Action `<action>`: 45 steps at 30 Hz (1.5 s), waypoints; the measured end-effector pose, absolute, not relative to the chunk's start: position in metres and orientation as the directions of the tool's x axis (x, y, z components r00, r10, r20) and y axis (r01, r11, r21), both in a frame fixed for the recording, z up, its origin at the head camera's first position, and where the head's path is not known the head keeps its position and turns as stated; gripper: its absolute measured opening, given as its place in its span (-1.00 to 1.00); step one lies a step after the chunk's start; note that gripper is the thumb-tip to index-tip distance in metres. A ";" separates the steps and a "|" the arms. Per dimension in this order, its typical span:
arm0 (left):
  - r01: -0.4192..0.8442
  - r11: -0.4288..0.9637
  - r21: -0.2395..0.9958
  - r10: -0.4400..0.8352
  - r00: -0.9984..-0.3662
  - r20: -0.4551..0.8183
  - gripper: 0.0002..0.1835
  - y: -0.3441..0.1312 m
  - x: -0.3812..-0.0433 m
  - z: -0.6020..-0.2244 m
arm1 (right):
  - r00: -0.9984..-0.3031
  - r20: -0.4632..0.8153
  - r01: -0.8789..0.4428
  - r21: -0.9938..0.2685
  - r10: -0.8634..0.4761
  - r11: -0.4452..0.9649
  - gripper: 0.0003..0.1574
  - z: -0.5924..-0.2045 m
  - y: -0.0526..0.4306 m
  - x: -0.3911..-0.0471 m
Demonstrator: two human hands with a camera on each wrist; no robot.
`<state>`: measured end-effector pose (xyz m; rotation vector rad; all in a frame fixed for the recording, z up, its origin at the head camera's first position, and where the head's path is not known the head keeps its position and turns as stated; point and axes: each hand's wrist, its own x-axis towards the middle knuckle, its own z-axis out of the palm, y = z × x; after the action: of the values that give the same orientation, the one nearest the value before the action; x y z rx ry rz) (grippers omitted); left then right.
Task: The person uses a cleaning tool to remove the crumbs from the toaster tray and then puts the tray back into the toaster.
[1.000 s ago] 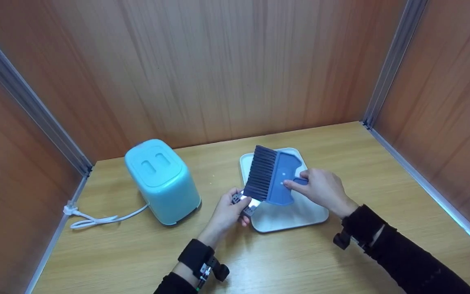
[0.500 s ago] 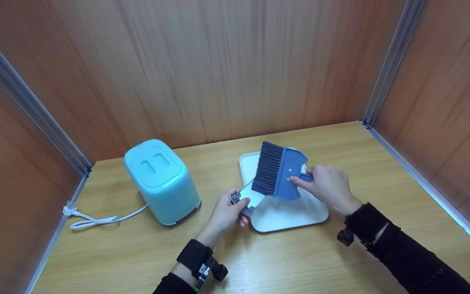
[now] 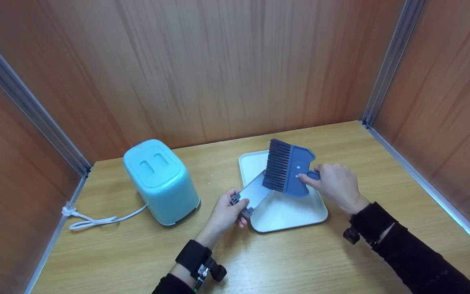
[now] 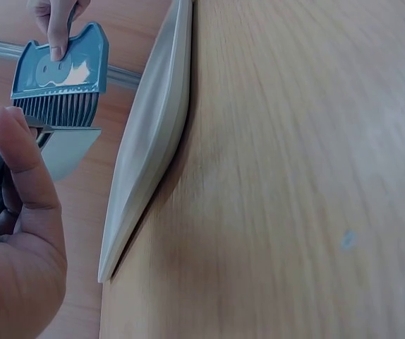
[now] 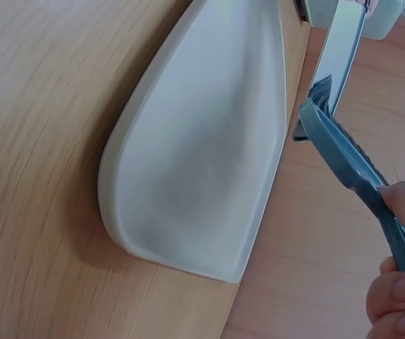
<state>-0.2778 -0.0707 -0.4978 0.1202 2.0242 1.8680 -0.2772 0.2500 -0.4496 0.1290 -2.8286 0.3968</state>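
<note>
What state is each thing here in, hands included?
Tray: on the table, hollow side up.
Flat piece: held above the tray.
Blue brush: held up, its bristles at the flat piece's far end.
Left hand: gripping the flat piece.
Right hand: gripping the blue brush.
Turquoise appliance: standing upright.
White cord: looped.

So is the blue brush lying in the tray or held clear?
Held clear: the right hand grips the brush, and both wrist views show it apart from the white tray.

Bright – glare: tbl [image 3: 255, 271], brush [image 4: 63, 81] | tray [image 5: 195, 162] shadow soft | wrist pics – pale
</note>
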 end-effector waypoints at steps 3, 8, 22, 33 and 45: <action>-0.201 0.109 0.974 0.317 -0.921 -0.225 -0.84 -0.071 -0.277 -0.497 | -0.949 0.310 -0.134 -0.233 -0.057 0.963 -0.24 -0.450 0.253 -0.277; -0.194 0.114 0.974 0.324 -0.920 -0.221 -0.84 -0.074 -0.277 -0.497 | -0.933 0.351 -0.153 -0.197 -0.076 0.968 -0.23 -0.450 0.258 -0.276; -0.151 0.141 0.978 0.336 -0.922 -0.191 -0.82 -0.075 -0.275 -0.499 | -0.904 0.420 -0.160 -0.146 -0.085 0.976 -0.24 -0.448 0.267 -0.274; -0.128 0.194 0.973 0.318 -0.930 -0.186 -0.79 -0.074 -0.273 -0.496 | -0.884 0.460 -0.148 -0.122 -0.077 0.981 -0.23 -0.444 0.271 -0.274; -0.063 0.243 0.968 0.306 -0.942 -0.138 -0.84 -0.072 -0.273 -0.497 | -0.864 0.496 -0.204 -0.190 -0.086 0.960 -0.25 -0.441 0.249 -0.275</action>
<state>-0.2726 -0.0721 -0.4966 0.2250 2.2219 1.7519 -0.2746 0.2491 -0.4413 0.2057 -2.6096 0.3233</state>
